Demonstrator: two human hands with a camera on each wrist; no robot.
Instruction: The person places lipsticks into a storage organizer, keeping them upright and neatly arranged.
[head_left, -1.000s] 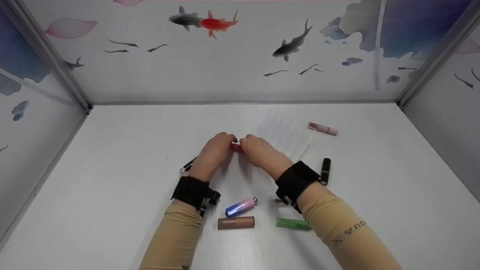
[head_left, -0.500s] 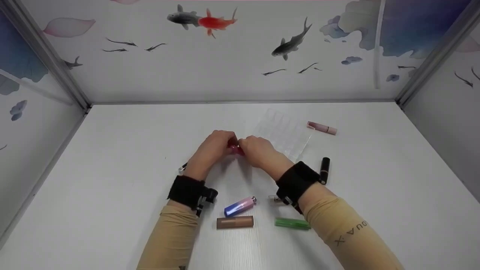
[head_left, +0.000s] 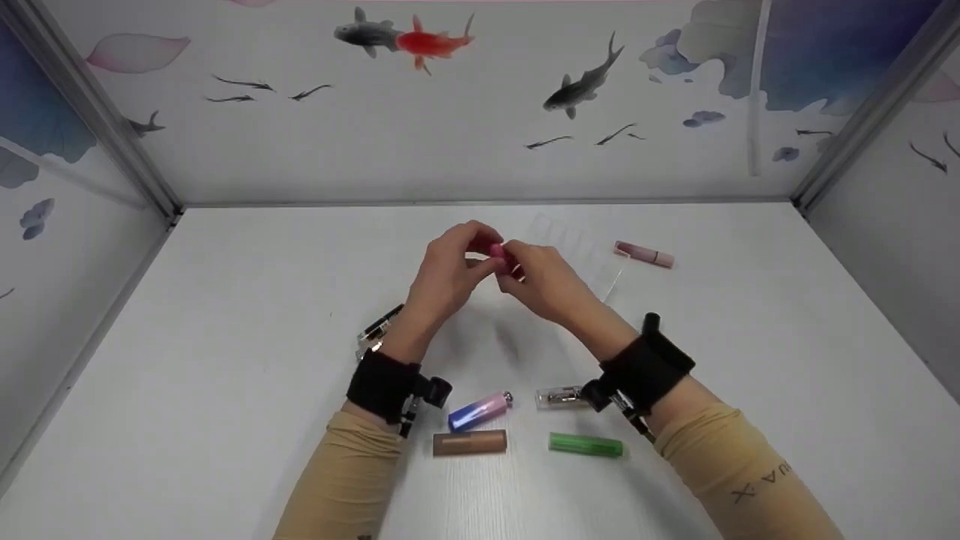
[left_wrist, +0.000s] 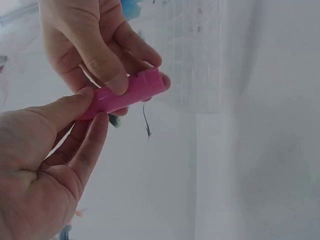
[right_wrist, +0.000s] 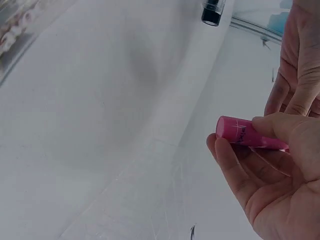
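Note:
Both hands hold one pink lipstick tube (head_left: 498, 253) in front of the clear compartment tray (head_left: 611, 274). My left hand (head_left: 450, 274) pinches one end between thumb and fingers. My right hand (head_left: 551, 281) grips the other end, its thumb lying along the tube. In the left wrist view, the pink lipstick tube (left_wrist: 142, 89) slants up to the right, with a notched rim at its upper end. Dark lettering shows on the pink lipstick tube (right_wrist: 235, 130) in the right wrist view, near its flat round end. Fingers hide part of its middle.
A pink-mauve tube (head_left: 643, 254) lies right of the tray. Nearer are a blue-pink lipstick (head_left: 480, 412), a brown tube (head_left: 470, 442), a green tube (head_left: 586, 445) and a clear-cased lipstick (head_left: 559, 397). Black-and-clear tubes (head_left: 381, 324) lie beside the left forearm; a black tube (head_left: 651, 324) is partly behind the right wristband.
Both hands have moved up and away in the head view with the pink lipstick tube. The right wrist has shifted right and turned, uncovering more of the clear-cased lipstick.

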